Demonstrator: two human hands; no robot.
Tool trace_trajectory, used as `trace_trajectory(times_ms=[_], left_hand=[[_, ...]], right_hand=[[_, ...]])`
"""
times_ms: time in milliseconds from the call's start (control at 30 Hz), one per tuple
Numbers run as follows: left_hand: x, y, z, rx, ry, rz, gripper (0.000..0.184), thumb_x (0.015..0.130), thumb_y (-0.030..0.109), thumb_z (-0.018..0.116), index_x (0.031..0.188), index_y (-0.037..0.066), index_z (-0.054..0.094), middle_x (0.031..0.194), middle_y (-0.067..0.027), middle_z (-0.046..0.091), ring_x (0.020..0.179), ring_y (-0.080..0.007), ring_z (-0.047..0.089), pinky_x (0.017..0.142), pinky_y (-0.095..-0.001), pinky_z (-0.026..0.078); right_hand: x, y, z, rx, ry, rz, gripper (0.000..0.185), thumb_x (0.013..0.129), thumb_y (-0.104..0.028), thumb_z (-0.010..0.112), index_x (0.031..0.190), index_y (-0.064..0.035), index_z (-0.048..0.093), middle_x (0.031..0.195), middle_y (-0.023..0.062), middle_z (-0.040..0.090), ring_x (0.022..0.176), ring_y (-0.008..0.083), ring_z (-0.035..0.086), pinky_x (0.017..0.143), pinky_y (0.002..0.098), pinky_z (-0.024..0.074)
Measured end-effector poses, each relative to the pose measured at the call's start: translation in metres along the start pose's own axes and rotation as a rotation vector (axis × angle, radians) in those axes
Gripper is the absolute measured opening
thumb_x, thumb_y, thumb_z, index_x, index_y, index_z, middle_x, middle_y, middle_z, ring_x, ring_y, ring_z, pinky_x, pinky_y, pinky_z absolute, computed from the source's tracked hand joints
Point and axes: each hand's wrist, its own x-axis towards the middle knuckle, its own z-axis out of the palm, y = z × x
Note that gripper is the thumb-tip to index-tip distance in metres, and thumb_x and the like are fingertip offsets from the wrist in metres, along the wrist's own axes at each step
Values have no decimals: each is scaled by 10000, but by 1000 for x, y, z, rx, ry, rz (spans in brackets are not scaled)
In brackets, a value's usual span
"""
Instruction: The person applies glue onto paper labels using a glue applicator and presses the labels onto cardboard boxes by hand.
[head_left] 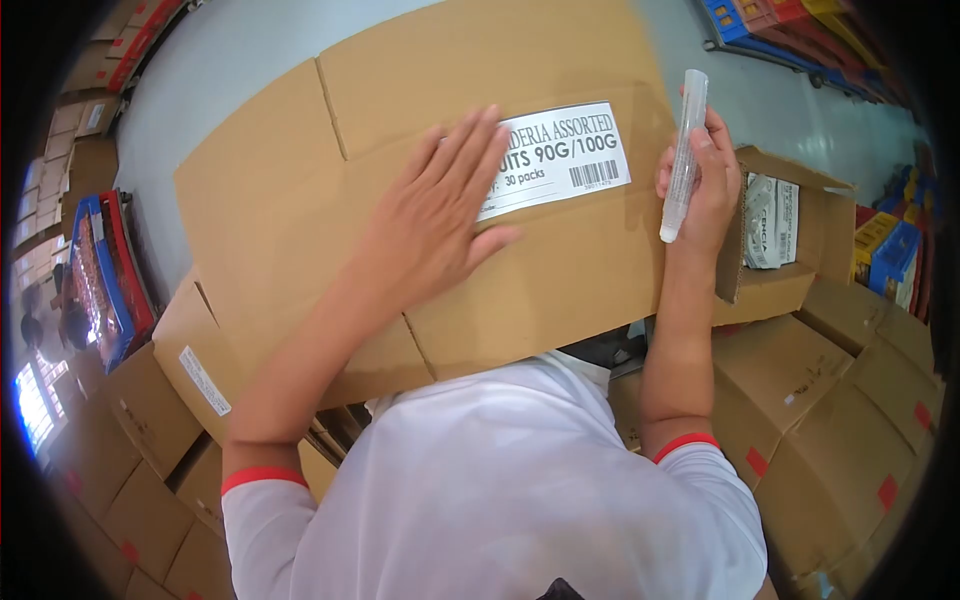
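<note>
Label (565,165) looks placed flat on carton (540,285), partly under left hand (440,210)'s open fingers, bond unclear; right hand (715,185) grips translucent tube (685,155).

Room to pass lies over the cardboard (540,280) below the white label (590,150); an open carton (832,235) obstructs beyond the right edge.

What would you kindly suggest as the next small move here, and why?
Probably slide the left hand rightward across the white label to smooth it: the hand covers only its left part, the barcode end lies uncovered, and the right hand holds the translucent tube off to the side.
</note>
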Motion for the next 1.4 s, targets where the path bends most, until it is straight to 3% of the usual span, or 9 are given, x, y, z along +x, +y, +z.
trace_trajectory(times_ms=[200, 467, 600, 833, 900, 1000, 1200, 1267, 1400], left_hand=[[110, 34, 49, -11, 196, 239, 833, 1062, 556, 472, 1603, -64, 339, 1680, -220, 350, 1589, -331, 283, 1324, -456, 176], [32, 75, 35, -85, -16, 377, 861, 1052, 565, 465, 1624, -55, 296, 1713, -183, 304, 1603, -304, 267, 1326, -444, 172], [-42, 38, 10, -281, -153, -60, 840, 990, 413, 634, 1658, 35, 292, 1735, -178, 263, 1611, -339, 235, 1313, -483, 184], [-234, -116, -22, 239, 529, -1146, 649, 1063, 321, 617, 1595, 6, 417, 1617, -197, 473, 1488, -323, 455, 1234, -450, 329], [-274, -132, -34, -678, 454, -1392, 611, 1082, 343, 600, 1552, -28, 477, 1418, -150, 660, 1276, -233, 622, 1106, -365, 450], [-254, -108, -28, -684, 690, -1205, 503, 1079, 343, 620, 1397, -46, 610, 1147, -63, 741, 1046, -149, 656, 948, -304, 506], [-284, -121, -53, -461, 1064, -1408, 272, 1061, 271, 664, 1112, 3, 660, 984, -7, 667, 908, -94, 594, 832, -258, 494], [-351, -151, -63, -647, 1159, -1213, 298, 1079, 287, 634, 1142, -2, 666, 1032, -30, 686, 932, -105, 614, 845, -267, 507], [-488, -155, -51, -482, 1357, -1453, 566, 1102, 435, 554, 1447, -14, 563, 1376, -168, 642, 1217, -277, 653, 970, -375, 561]], right_hand=[[2, 3, -5, 133, 4, -53, 495, 1013, -263, 600, 1419, 15, 544, 754, 40, 582, 579, 86, 534, 489, 237, 426], [5, 18, -8, 173, 124, -217, 506, 1006, -234, 587, 1435, 29, 532, 833, 100, 614, 687, 145, 598, 676, 287, 510], [3, 15, -2, 69, 161, -199, 526, 981, -233, 653, 1410, 50, 541, 1013, 135, 665, 758, 166, 651, 723, 299, 533], [2, 19, -8, -95, 200, -211, 588, 997, -264, 652, 1448, 82, 502, 1150, 208, 679, 814, 190, 672, 787, 317, 556], [3, 22, -22, -125, 121, -231, 606, 999, -261, 636, 1468, 89, 482, 1171, 223, 669, 849, 207, 676, 805, 326, 556], [4, 7, -22, -36, 27, -305, 678, 982, -255, 605, 1490, 148, 407, 978, 139, 640, 838, 198, 612, 1089, 460, 506], [-16, -45, 26, 77, -72, -340, 751, 980, -294, 559, 1528, 161, 319, 711, 52, 501, 743, 169, 544, 1223, 575, 353], [-18, -43, 45, 100, -94, -288, 739, 989, -295, 557, 1527, 157, 328, 700, 45, 503, 730, 168, 554, 1229, 576, 343], [-18, -7, 72, 239, -331, -12, 683, 1015, -291, 561, 1507, 146, 378, 693, 28, 524, 653, 145, 567, 1190, 523, 416]])
